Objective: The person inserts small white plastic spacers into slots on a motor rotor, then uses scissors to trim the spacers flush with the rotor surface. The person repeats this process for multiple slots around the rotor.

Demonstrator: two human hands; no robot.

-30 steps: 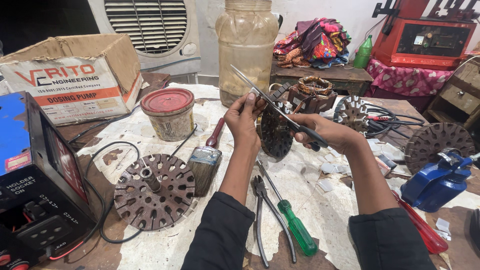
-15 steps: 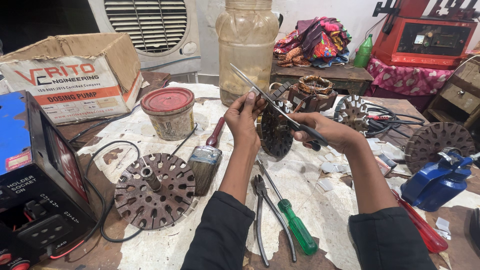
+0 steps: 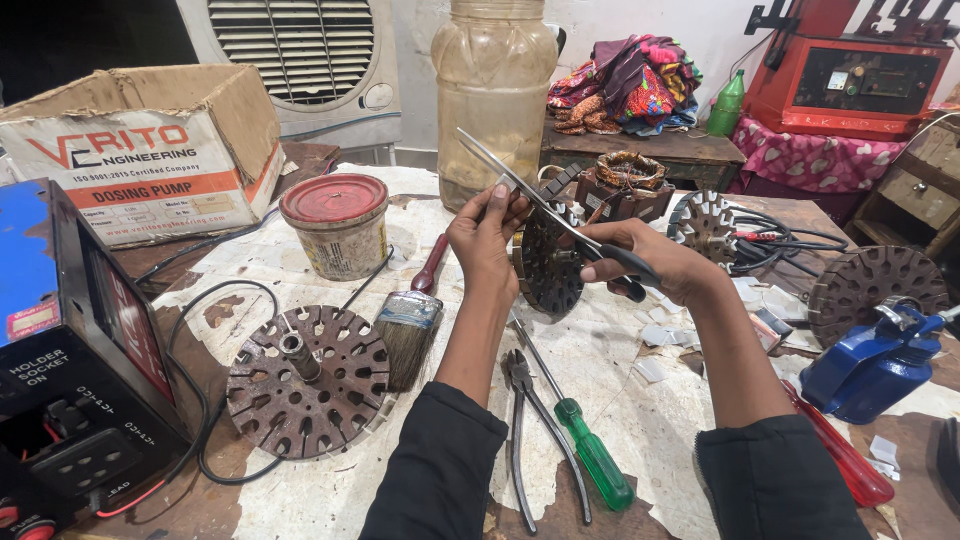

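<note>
So the right hand [image 3: 655, 262] is clenched through the dark loops of a pair of long steel scissors [image 3: 545, 210], and the blades run up and to the left from it, straight toward the left hand [image 3: 487, 232]. The long axis is a diagonal: handles low by the right hand, tips high, poking just past the left hand's fingers.

The left hand is pinched shut at the fingertips, right up against the blades. It seems to be holding something small and pale there, but it's too tiny to tell what.

Just behind both hands, between them, the dark round slotted metal stator disc [image 3: 550, 265] stands on edge on the paper-covered worktop [image 3: 640, 420]. Below the left wrist lie grey pliers [image 3: 520, 420] and a green-handled screwdriver [image 3: 590, 460].
</note>
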